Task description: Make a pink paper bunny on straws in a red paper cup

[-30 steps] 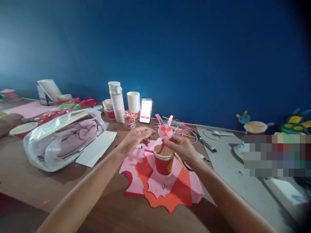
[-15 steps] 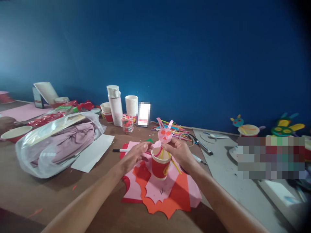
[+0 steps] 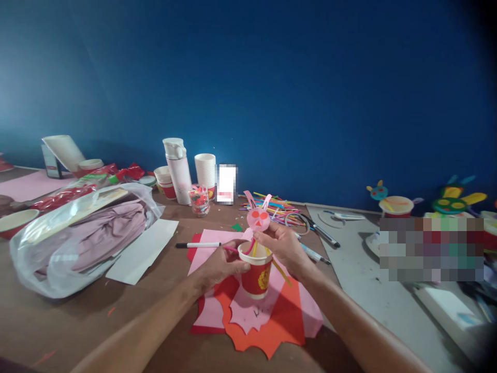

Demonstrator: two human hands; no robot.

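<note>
A red paper cup (image 3: 256, 277) with a white rim stands on pink and orange cut paper sheets (image 3: 272, 321). My left hand (image 3: 221, 264) is wrapped against the cup's left side near the rim. My right hand (image 3: 281, 248) pinches the stem under a pink paper bunny face (image 3: 258, 217) with two ears, held just above the cup. Pink and yellow straws (image 3: 279, 269) stick out of the cup.
A black-capped marker (image 3: 198, 245) lies left of the cup. A plastic bag with mauve cloth (image 3: 85, 233) sits at left. At the back stand a white bottle (image 3: 176, 171), stacked cups (image 3: 204, 171), coloured straws (image 3: 277, 203). Finished cup crafts (image 3: 392, 204) stand at the right.
My left hand dropped from beside the bunny face down to the cup's side and closed on it. The right hand and bunny shifted slightly left and lower.
</note>
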